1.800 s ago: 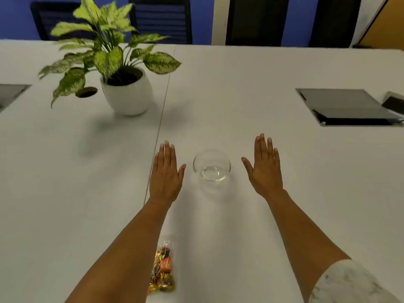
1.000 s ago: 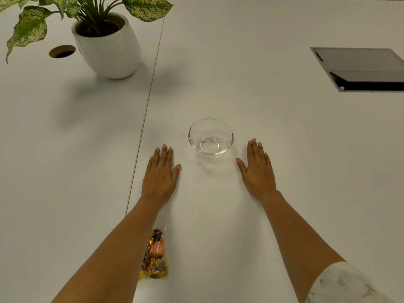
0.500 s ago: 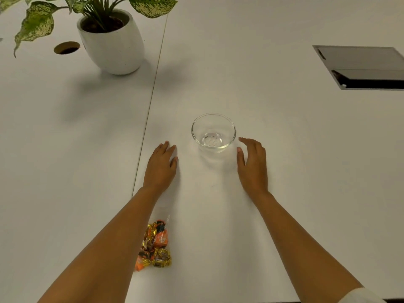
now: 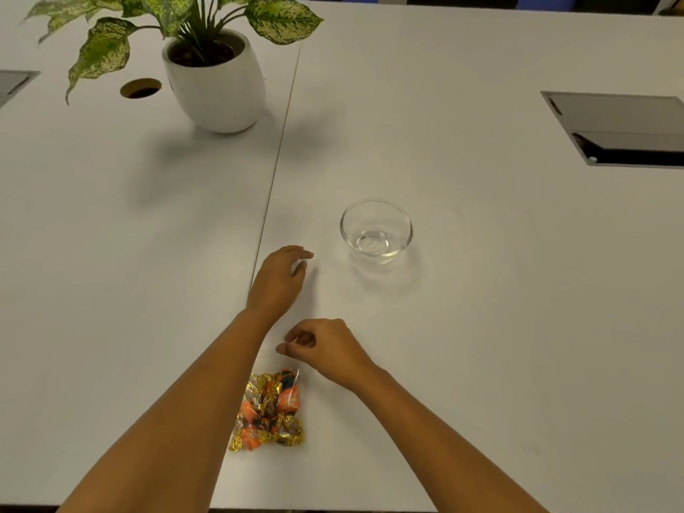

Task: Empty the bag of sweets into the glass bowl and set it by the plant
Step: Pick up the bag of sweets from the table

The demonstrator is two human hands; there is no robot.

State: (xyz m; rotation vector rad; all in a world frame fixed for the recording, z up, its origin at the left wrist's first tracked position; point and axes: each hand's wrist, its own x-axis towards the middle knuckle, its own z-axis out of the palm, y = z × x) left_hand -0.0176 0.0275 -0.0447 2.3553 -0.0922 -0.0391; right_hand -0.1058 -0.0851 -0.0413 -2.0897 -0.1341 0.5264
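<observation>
Lying near the bottom centre of the frame, the bag of sweets (image 4: pixel 269 412) is seen on the white table (image 4: pixel 481 327), partly hidden by the left forearm. Just above it the right hand (image 4: pixel 325 349) is curled, fingertips pinched — whether the bag's clear top is held cannot be told. Higher, the left hand (image 4: pixel 279 279) is loosely cupped, holding nothing. The glass bowl (image 4: pixel 376 231) stands empty at centre; the plant (image 4: pixel 211 64) is placed upper left.
</observation>
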